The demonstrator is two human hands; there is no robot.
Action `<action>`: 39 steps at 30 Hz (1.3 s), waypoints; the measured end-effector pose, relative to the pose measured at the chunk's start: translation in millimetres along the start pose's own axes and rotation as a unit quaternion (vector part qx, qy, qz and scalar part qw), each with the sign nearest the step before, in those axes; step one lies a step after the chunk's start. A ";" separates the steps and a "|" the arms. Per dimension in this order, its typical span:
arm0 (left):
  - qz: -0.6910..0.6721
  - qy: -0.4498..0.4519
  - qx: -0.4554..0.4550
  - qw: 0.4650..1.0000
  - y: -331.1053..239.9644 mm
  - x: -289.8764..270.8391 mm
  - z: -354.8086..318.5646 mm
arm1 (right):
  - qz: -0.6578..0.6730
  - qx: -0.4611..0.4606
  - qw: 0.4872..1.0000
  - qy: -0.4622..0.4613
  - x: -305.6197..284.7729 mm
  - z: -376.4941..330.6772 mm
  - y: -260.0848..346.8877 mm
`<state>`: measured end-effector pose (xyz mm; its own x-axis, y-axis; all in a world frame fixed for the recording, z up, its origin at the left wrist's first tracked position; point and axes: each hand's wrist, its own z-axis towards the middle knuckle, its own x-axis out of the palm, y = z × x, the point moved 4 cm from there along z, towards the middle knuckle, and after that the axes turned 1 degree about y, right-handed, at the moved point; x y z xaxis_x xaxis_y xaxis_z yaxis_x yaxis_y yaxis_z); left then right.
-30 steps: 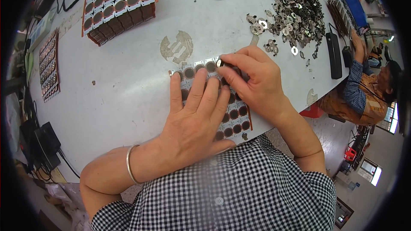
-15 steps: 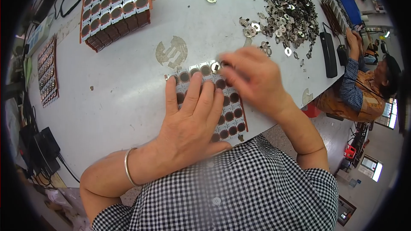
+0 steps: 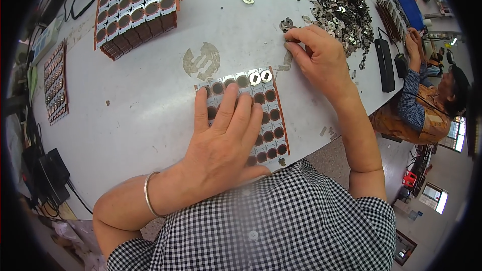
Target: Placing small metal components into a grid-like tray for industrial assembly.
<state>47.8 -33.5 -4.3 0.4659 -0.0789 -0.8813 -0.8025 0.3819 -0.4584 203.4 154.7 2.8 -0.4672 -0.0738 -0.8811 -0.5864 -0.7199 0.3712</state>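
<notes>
My left hand (image 3: 221, 135) lies flat with fingers spread on a panel of small white circuit boards (image 3: 273, 125). The panel has rows of dark round discs and red-brown edge strips. Two shiny round metal clips (image 3: 255, 78) sit side by side on its far right corner; my palm and fingers hide much of the left part. Beyond the panel, my right hand (image 3: 319, 57) is at the near-left edge of a heap of loose metal clips (image 3: 341, 5). Its thumb and forefinger are pinched together, and a small dark bit shows at the tips, too little to name.
A tall stack of similar panels (image 3: 138, 15) stands at the far left. Another panel with metal parts (image 3: 56, 85) lies near the left edge. A black oblong device (image 3: 385, 64) lies on the right, and a co-worker (image 3: 422, 100) sits beyond the table's right edge.
My right hand has moved from the panel's far right corner up and right to the heap. A second metal clip now shows in that corner. My left hand has stayed put.
</notes>
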 end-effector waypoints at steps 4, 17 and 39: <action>-0.001 -0.004 0.000 1.000 1.3 0.5 -0.7 | 0.052 -0.032 0.998 -0.014 -3.8 -4.1 10.4; 0.011 0.008 0.000 1.000 0.0 -1.7 -1.3 | 0.149 0.070 0.986 0.009 -5.9 -28.7 12.1; 0.006 -0.023 -0.034 0.999 6.6 -15.3 -2.6 | 0.440 0.258 0.845 0.160 4.2 -17.1 50.7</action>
<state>34.3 -32.1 5.9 0.4712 -0.0317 -0.8815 -0.8308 0.3198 -0.4556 183.1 106.1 12.9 -0.7191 -0.6654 -0.2002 -0.3537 0.1025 0.9297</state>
